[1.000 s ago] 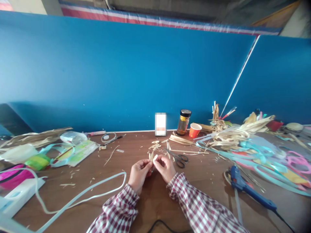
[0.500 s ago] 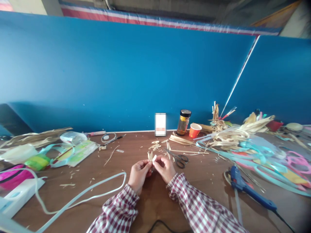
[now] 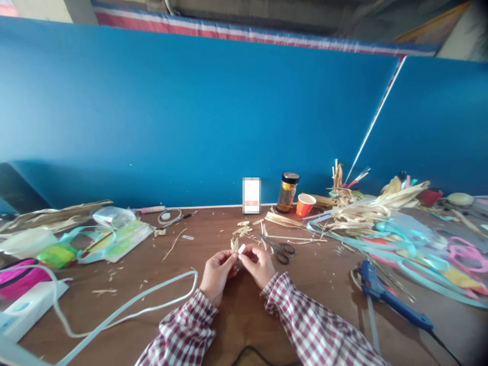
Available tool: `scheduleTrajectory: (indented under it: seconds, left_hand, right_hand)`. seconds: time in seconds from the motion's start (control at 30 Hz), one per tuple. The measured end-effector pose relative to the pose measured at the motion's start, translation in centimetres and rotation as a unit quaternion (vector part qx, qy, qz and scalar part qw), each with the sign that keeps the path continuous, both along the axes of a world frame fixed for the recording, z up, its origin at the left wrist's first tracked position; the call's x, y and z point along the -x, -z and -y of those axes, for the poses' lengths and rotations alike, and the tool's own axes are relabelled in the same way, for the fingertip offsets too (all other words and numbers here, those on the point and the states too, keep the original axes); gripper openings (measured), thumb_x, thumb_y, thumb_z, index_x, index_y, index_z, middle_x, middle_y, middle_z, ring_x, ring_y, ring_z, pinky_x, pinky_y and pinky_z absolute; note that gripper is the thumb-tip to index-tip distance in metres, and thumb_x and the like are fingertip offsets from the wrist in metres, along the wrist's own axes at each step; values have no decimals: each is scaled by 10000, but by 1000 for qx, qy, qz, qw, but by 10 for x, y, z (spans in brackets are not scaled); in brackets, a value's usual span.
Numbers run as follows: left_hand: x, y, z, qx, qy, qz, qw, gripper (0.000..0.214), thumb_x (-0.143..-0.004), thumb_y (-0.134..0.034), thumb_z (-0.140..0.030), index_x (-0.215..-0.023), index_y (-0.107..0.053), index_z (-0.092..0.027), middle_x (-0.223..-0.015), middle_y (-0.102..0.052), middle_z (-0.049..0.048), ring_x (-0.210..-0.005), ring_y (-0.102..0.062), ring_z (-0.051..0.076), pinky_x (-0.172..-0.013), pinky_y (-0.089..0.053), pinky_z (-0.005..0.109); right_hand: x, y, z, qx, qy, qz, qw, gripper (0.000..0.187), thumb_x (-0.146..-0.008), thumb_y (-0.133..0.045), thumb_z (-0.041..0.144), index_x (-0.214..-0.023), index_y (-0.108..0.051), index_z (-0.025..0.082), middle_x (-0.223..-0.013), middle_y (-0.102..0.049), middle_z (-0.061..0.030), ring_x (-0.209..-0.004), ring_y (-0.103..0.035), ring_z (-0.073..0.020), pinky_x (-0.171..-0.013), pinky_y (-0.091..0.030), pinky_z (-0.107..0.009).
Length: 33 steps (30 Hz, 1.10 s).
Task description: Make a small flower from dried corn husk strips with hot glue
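Observation:
My left hand (image 3: 218, 274) pinches a small bunch of pale, petal-shaped husk pieces (image 3: 235, 245) that fans upward from the fingertips. Against it, my right hand (image 3: 260, 265) grips a whitish husk piece (image 3: 241, 248) between thumb and forefinger. The two hands nearly touch above the middle of the brown table (image 3: 244, 320). The lower end of the bunch is hidden by the fingers. Just beyond my right hand lie dark-handled scissors (image 3: 284, 252), and pale husk scraps (image 3: 244, 228) are scattered behind the bunch.
On the right are a blue glue gun (image 3: 392, 297), light-blue ribbon (image 3: 427, 284) and piled dry husks (image 3: 362, 216). A lidded jar (image 3: 287, 193) and orange paper cup (image 3: 305, 205) stand at the back. Left lie a white cable (image 3: 152, 307) and power strip (image 3: 34, 310).
The husk bunch seems slightly more spread at its top. Both hands keep their pinch almost in place; the whole view has shifted by a few pixels.

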State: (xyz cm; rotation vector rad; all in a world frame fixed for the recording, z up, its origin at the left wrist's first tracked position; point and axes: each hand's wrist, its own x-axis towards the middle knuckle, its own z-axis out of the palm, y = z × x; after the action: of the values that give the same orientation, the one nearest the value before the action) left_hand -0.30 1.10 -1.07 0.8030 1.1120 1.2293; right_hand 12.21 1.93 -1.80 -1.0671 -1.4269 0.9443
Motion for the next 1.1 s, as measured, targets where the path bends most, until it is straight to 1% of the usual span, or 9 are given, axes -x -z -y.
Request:
scheduleTrajectory:
  seconds: [0.1,0.23,0.37,0.53,0.7,0.9,1.1]
  left_hand:
    - [0,1,0,8,-4,9,1000,326,-536,-778,-343,-743,-653,-125,-573,-608,-15,-461,-522,64,-480,-446,182]
    - [0,1,-1,17,-15,54,998,309,-496,-810,-297,-708,-666,-123,-601,-634,0,-520,-565,75,-534,-487,182]
    - [0,1,-2,23,-24,77,996,317,-467,-827,-270,-691,-666,-114,-599,-641,4,-519,-573,72,-536,-504,176]
    - [1,4,-2,17,-23,82,996,310,-474,-827,-265,-688,-664,-112,-592,-642,6,-520,-583,76,-532,-509,172]
    - [1,5,-2,15,-24,85,996,281,-492,-821,-250,-684,-666,-117,-596,-646,3,-521,-586,74,-536,-513,168]
    - [1,6,-3,14,-18,104,994,294,-470,-831,-245,-673,-672,-103,-593,-643,10,-514,-583,73,-541,-520,166]
    - [1,6,-3,16,-20,117,993,290,-472,-834,-234,-671,-670,-99,-607,-648,18,-522,-586,72,-542,-523,160]
  right_hand:
    - [0,2,0,3,5,-3,1000,79,-724,-606,276,-716,-621,199,-662,-633,-3,-601,-581,-149,-560,-476,-264]
    - [1,1,0,3,3,-7,1000,53,-714,-613,240,-725,-643,198,-698,-664,-21,-626,-604,-163,-590,-497,-288]
    - [1,-1,2,3,11,1,1000,61,-708,-618,213,-733,-667,189,-712,-685,-41,-641,-624,-181,-620,-513,-314]
    - [3,-3,4,1,25,1,1000,58,-705,-625,207,-721,-675,182,-719,-697,-53,-650,-640,-195,-631,-526,-330]
    - [3,0,3,-6,29,5,1000,63,-710,-623,202,-721,-681,182,-723,-702,-51,-656,-646,-193,-634,-530,-320]
    - [3,2,2,-21,35,19,999,83,-707,-613,184,-738,-685,158,-720,-702,-61,-650,-644,-185,-624,-526,-301]
    - [3,3,0,-18,31,17,999,89,-710,-611,185,-745,-686,151,-711,-701,-62,-633,-640,-179,-604,-524,-287]
